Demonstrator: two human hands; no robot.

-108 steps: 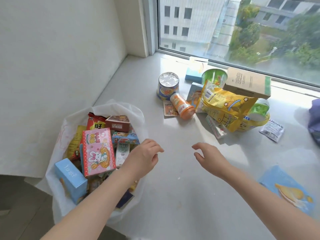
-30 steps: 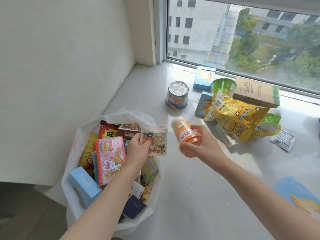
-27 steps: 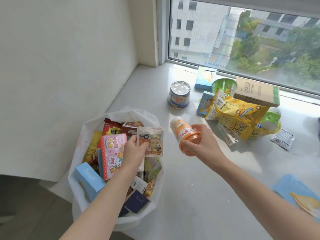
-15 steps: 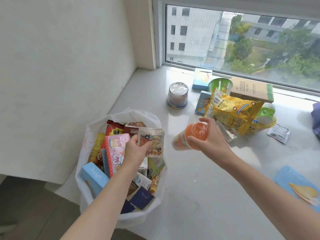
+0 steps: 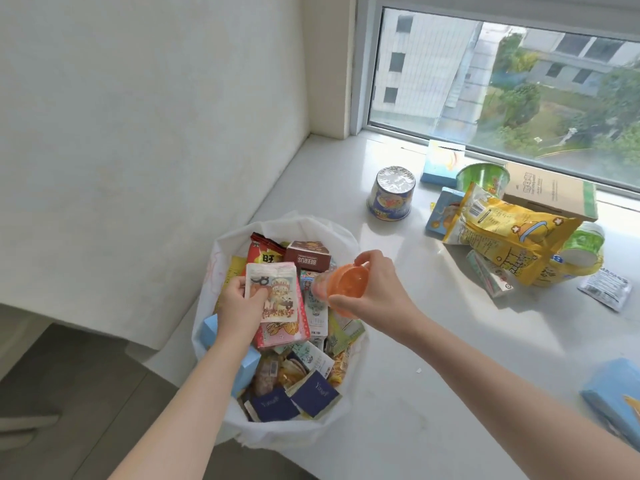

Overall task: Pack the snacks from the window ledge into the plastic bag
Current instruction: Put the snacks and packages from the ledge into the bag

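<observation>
- Pale window ledge under a bright pane, white wall alongside. The plastic bag stands at the ledge's edge by the wall, already crammed.
- Change since the last entry?
- Both your hands were bare a few seconds ago. Now your left grip pinches the cartoon sachet flat over the bag's mouth. Your right grip is clamped round the orange bottle, cap toward you, body tipped down into the bag. Both items came off the ledge beyond the bag, beside the foil-topped cup. Judgement: two snacks about to go in, neither let go yet.
- What's left, and what's in the way?
- Beyond the bag and to its right you have the foil-topped cup and a yellow crisp bag lying over smaller packs. Also there are green cups, a cardboard box by the glass, and a white sachet farthest out. A blue pack lies right of the bag, nearer you. The obstruction is the bag itself. The pink rabbit box and its neighbours reach the rim right under your sachet. You will likely have to wedge the bottle into a gap.
</observation>
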